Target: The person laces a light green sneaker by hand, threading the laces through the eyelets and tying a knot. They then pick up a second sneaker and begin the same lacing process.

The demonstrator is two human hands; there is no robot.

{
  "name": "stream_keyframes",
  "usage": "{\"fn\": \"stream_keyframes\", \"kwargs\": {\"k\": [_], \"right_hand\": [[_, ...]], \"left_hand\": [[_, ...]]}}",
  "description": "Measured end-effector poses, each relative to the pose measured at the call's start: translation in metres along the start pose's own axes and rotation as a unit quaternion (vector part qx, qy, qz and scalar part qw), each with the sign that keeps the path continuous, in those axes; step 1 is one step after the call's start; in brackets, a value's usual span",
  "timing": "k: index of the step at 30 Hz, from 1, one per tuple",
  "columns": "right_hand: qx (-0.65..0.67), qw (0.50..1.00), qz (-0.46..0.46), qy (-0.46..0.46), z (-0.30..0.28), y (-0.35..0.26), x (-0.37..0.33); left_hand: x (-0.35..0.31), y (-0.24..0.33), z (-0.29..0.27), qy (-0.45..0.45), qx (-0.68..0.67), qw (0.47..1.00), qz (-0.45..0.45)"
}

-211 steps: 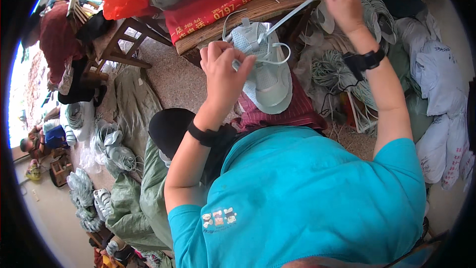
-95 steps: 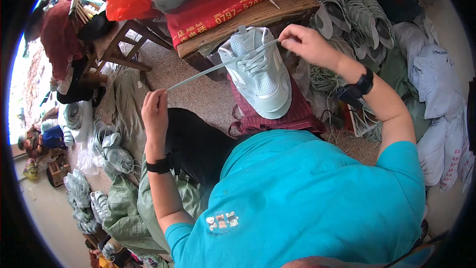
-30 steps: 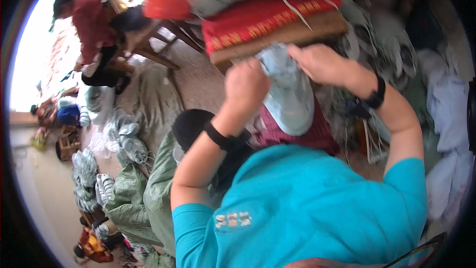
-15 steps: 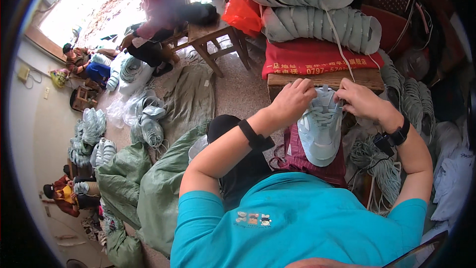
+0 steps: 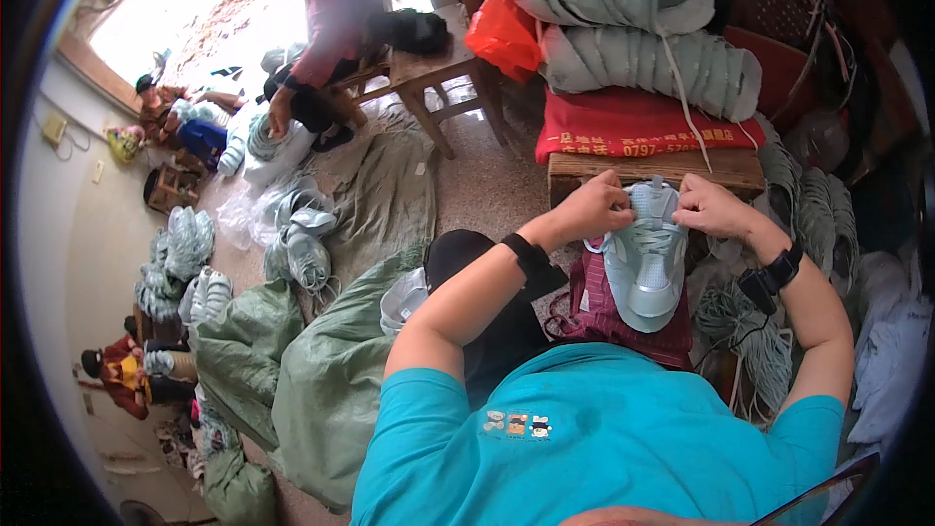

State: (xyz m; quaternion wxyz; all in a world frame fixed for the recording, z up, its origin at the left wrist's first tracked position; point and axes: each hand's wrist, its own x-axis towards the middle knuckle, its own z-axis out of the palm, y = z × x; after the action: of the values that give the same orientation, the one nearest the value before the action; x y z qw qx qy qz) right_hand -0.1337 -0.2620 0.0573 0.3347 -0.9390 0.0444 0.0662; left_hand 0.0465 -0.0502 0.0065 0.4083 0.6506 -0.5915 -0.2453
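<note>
A pale blue sneaker upper point(image 5: 645, 278) lies toe toward me on a maroon striped cloth point(image 5: 587, 297), with its lacing facing up. At its far end a small tab stands between my hands. The curled fingers of my left hand point(image 5: 604, 206) pinch the left edge near the upper eyelets. On the opposite edge my right hand point(image 5: 719, 206) pinches in the same way, knuckles up. Any lace end inside the fingers is too small to make out. Dark bands circle both wrists.
Beyond the shoe stands a wooden stool point(image 5: 662, 170) with a red printed bag point(image 5: 643, 122) and two stacked bundles of shoe uppers point(image 5: 648, 63). A coil of pale laces point(image 5: 755, 331) hangs at the right. Green sacks point(image 5: 336, 385) lie left; other people point(image 5: 336, 15) sit farther off.
My left hand has drawn its fingers in at the shoe's left edge, and my right hand has closed in on the right edge. The whole view has shifted slightly.
</note>
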Motion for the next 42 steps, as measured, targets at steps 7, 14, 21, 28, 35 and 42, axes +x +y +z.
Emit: {"fn": "stream_keyframes", "kwargs": {"k": [7, 14, 21, 28, 35, 42], "right_hand": [[0.259, 0.935, 0.205, 0.133, 0.036, -0.011, 0.005], [0.378, 0.868, 0.284, 0.150, 0.040, -0.004, 0.005], [0.188, 0.961, 0.061, 0.193, 0.035, -0.039, -0.005], [0.364, 0.920, -0.078, 0.125, 0.000, -0.133, -0.009], [0.442, 0.885, -0.026, 0.146, 0.014, -0.070, 0.017], [0.392, 0.891, -0.093, 0.210, 0.003, -0.069, 0.022]], "left_hand": [[-0.007, -0.021, 0.043, 0.201, -0.056, 0.977, -0.035], [-0.009, -0.010, 0.055, 0.262, -0.159, 0.949, -0.077], [-0.011, 0.032, 0.035, 0.291, -0.230, 0.928, -0.035], [0.001, 0.092, -0.008, 0.352, -0.185, 0.916, 0.048], [-0.003, 0.059, 0.018, 0.314, -0.314, 0.894, -0.060], [-0.015, 0.054, 0.014, 0.259, -0.354, 0.896, -0.065]]}}
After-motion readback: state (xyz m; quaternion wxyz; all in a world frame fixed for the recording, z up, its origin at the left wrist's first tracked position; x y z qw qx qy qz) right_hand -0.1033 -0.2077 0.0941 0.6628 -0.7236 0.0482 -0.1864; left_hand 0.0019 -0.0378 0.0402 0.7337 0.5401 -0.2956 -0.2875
